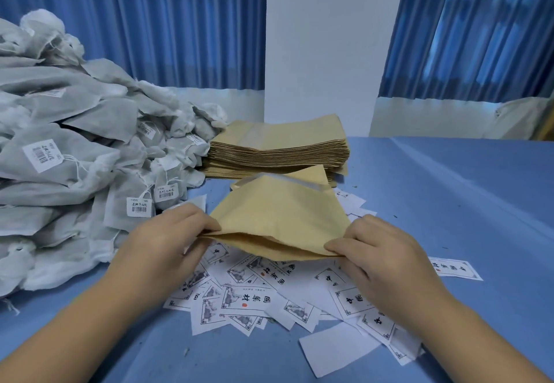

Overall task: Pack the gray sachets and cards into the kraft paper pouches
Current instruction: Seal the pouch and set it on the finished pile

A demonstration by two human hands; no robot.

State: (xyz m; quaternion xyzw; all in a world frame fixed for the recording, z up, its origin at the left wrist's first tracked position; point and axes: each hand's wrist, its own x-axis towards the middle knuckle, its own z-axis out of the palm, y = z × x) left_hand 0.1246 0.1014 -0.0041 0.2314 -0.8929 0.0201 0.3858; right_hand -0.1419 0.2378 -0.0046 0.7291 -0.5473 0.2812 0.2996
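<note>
Tan kraft pouch (278, 217), fingers (195, 217) pinching corners

Table (467, 262) under blue cloth (449, 190). Left side — big heap of gray sachets (75, 142), white barcode tags showing. Far centre — flat stack of kraft pouches (278, 148), just beside heap. Near centre: printed cards (254, 298) scattered, overlapping.
</note>
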